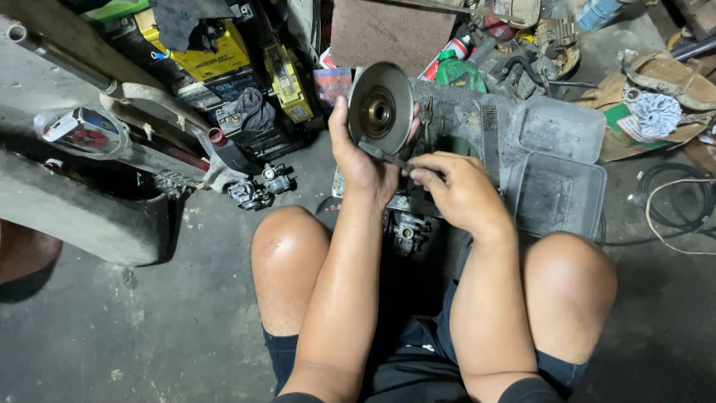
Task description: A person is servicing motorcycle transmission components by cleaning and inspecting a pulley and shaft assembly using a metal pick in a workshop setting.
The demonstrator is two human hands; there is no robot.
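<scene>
Knees: two bare knees frame the lower view, on either side of both forearms; dark shorts [418, 366] are cut off by the bottom edge.
Left hand: the left hand [362, 160] is clamped on the lower rim of the round grey metal disc with a dark hub [380, 107], thumb up its left edge, holding it upright and facing the camera above the floor.
Right hand: the right hand [459, 190] is closed, fingers pinching the handle end of a thin dark metal tool [384, 154]; the tool's far tip lies against the disc's lower face. What kind of tool it is cannot be made out.
Hidden below: a small dark engine part [406, 233] shows between the forearms, mostly covered by them.
Containers: two shallow grey plastic trays, the near one [556, 195] just right of the right hand, the far one [561, 128] behind it; both grimy, with no contents that I can make out.
Left side: a grey carburettor-like metal part [261, 186] on the bare concrete floor [149, 321]; open floor lies at lower left.
Far: a yellow boxy battery [205, 56], a green spray can [456, 71] and crumpled cardboard [656, 89] in a crowded heap, cut by the top edge.
</scene>
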